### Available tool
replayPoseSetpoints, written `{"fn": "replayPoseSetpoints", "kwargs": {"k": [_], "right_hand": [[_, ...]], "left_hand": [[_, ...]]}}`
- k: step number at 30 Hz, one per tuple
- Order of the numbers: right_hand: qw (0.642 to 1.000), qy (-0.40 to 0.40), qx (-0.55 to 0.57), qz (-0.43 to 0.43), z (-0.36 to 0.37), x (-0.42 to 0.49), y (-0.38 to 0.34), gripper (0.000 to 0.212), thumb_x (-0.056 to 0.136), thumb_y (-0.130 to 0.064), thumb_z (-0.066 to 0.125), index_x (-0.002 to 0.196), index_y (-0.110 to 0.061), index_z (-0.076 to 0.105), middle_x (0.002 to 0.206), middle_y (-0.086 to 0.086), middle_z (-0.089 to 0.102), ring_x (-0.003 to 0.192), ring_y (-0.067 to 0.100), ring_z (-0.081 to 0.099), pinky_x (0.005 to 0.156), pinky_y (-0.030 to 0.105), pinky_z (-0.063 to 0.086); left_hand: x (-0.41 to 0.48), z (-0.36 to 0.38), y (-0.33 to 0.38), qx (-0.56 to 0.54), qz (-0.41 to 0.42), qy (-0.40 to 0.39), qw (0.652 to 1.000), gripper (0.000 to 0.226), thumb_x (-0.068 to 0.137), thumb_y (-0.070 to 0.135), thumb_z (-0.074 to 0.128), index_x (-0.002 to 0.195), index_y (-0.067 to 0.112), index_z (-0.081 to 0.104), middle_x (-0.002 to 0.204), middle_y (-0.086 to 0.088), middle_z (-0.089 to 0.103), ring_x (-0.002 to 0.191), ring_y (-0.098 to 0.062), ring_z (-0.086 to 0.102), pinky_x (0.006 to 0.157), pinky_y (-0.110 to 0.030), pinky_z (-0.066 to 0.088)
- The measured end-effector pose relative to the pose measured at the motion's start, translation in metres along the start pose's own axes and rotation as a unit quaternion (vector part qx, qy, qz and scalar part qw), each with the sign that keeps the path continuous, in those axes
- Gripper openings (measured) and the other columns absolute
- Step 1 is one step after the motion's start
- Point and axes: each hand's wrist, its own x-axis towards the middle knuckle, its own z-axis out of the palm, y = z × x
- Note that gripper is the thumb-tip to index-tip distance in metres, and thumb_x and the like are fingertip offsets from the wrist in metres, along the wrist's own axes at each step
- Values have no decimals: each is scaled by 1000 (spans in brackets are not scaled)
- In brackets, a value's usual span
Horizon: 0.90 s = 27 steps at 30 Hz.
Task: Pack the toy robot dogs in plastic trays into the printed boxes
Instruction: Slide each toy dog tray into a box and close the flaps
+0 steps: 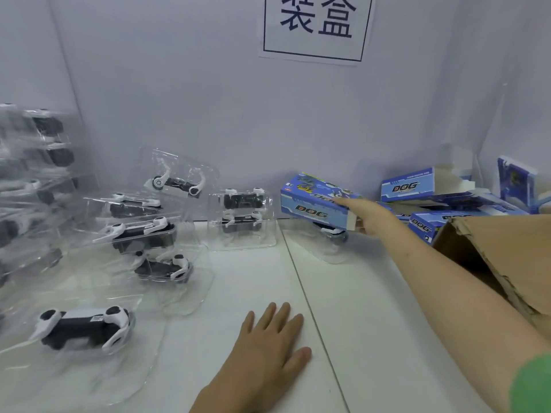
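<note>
At the far left of the white table (357,308), a leaning stack of clear trays (35,162), each with a black-and-white toy dog inside, all blurred. Just right of that, several loose trays (190,248) overlapping one another, dogs on their sides. Nearest the camera, one robot dog (83,326) in a tray of its own. Further back toward the centre, close to the wall, a lone tray (268,236) set just apart from the heap.

Low in the middle, the left hand (268,347): flat on the tabletop, palm down, fingers straight and slightly spread, holding nothing. High on the wall, a paper sign (316,25) with two large printed characters.

Right of centre, the right hand (366,216), arm stretched forward, gripping the open end of a blue printed box (316,204) marked DOG, forefinger laid along its top. Box lifted off the table and tilted, above a further tray (328,254), the dog in it partly hidden. Behind, a pile of more blue boxes (432,189), some with flaps open. At the far right, a torn brown carton (492,248) and, in the bottom corner, a green sleeve (533,383).
</note>
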Motion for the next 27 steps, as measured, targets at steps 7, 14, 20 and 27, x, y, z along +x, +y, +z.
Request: {"fn": "replayPoseSetpoints", "kwargs": {"k": [7,14,20,27], "right_hand": [[969,86,-13,-231,1,-78,19,30,88,-3,69,67,-18,53,65,-3,54,59,7,49,50,12,36],[872,127,-125,-457,13,-165,61,9,85,-23,67,78,-20,61,72,-10,54,60,6,48,58,18,37],[709,119,-311,-622,47,-187,110,49,59,-9,93,103,-20,74,98,3,74,92,18,62,80,33,55],[717,10,-279,-639,55,-203,113,43,59,-9,82,98,-26,76,99,-9,70,95,11,54,73,16,52]], "left_hand": [[1,-4,1,-4,-8,3,1000,61,102,58,29,157,34,18,169,9,1,155,-13,-4,123,-41,-3],[1,-25,8,-335,-62,57,939,92,73,90,46,150,40,33,153,17,43,138,5,39,117,-32,28],[8,-51,7,-767,-132,32,627,104,50,79,68,137,28,46,139,-4,61,114,-28,68,108,-54,45],[-10,-53,1,-862,4,74,502,103,58,61,89,143,15,52,137,-22,59,110,-39,62,82,-52,54]]}}
